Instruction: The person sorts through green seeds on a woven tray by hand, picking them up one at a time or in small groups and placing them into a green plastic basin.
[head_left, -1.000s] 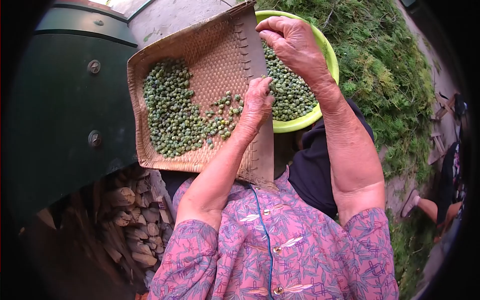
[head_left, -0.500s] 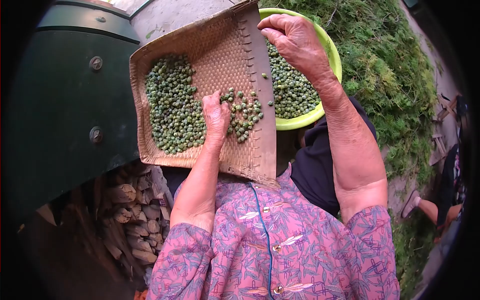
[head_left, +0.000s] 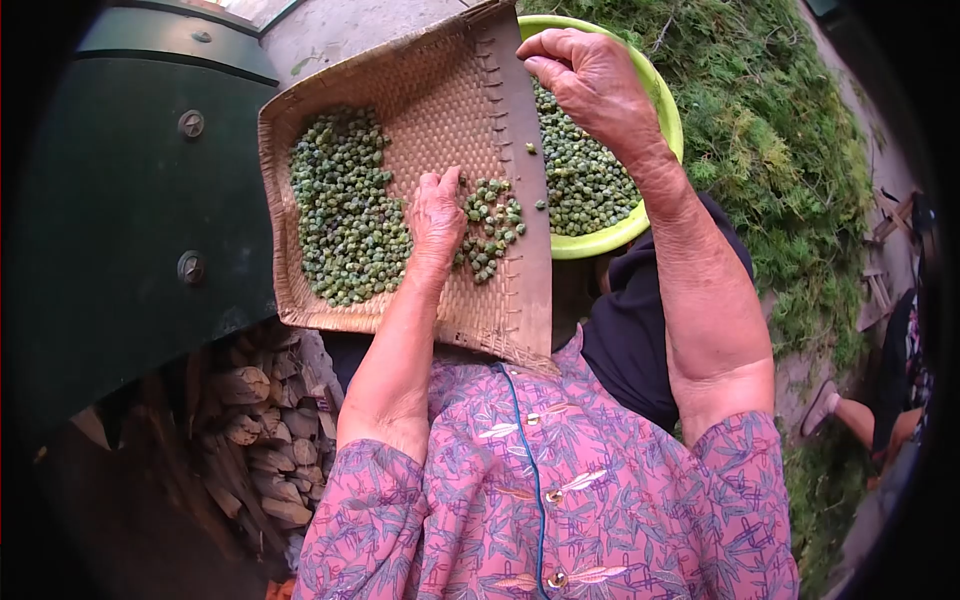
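A woven bamboo winnowing tray [head_left: 445, 85] lies tilted over my lap, a flat strip along its right edge. A dense pile of small round green fruits [head_left: 345, 215] fills its left half, and a looser cluster [head_left: 490, 225] lies near the strip. Between the two groups is my left hand [head_left: 437, 215], its fingers extended and slightly apart on the weave beside the cluster. My right hand [head_left: 600, 90] hovers over a lime-green basin [head_left: 665, 105] of the same fruits. Its thumb and forefinger are pinched close beside the tray's edge; anything between them is too small to make out.
A dark green metal panel with round studs [head_left: 120, 200] stands at the left. Split firewood [head_left: 285, 430] is stacked below it. Cut leafy branches [head_left: 760, 130] cover the ground at the right. Another person's leg and shoe [head_left: 825, 405] show at the far right.
My left hand's fingers have straightened and spread a little, shifting slightly up and right toward the loose cluster. My right hand has stayed almost still beside the tray's edge.
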